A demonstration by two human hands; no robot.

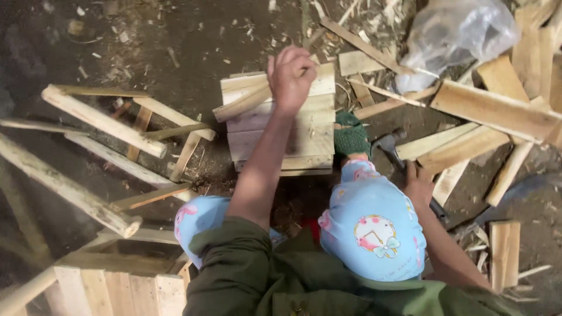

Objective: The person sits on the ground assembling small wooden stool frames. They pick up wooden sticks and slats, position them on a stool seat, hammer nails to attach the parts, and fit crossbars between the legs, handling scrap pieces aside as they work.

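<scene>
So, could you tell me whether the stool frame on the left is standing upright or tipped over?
Tipped over: the stool frame lies on its side on the dirt floor, legs pointing sideways.

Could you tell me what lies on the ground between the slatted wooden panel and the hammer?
In the head view, a foot in a green sock lies between the slatted panel and the hammer, which the right hand grips.
</scene>
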